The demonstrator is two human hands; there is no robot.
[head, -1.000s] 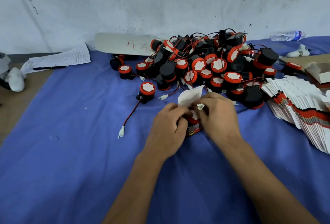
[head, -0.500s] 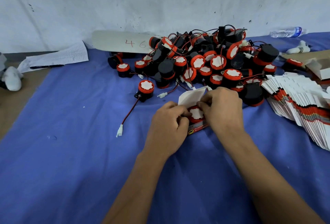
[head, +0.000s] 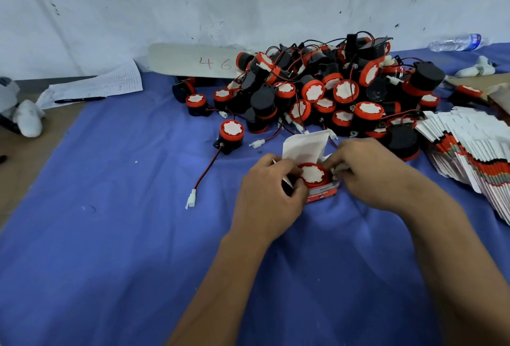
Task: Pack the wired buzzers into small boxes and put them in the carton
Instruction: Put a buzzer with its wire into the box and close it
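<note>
A small red and white box [head: 322,192] stands on the blue cloth [head: 110,235] with its white lid flap [head: 305,147] up. A red-capped black buzzer [head: 313,174] sits in its open top. My left hand [head: 269,194] grips the box's left side, fingers curled at the buzzer's edge. My right hand [head: 372,172] pinches the box's right side flap. A big heap of wired buzzers [head: 325,89] lies just behind. One loose buzzer [head: 230,133] with a red-black wire and white plug [head: 191,199] lies to the left.
A fanned stack of flat unfolded boxes [head: 469,158] lies at the right. A white board marked 46 [head: 193,60] leans at the wall. Paper and a pen [head: 91,87] lie at far left, a plastic bottle [head: 455,42] at far right.
The buzzer's white plug, seen above the box a second ago, is out of sight and the buzzer's cap now shows in the box opening. Both hands stay at the box.
</note>
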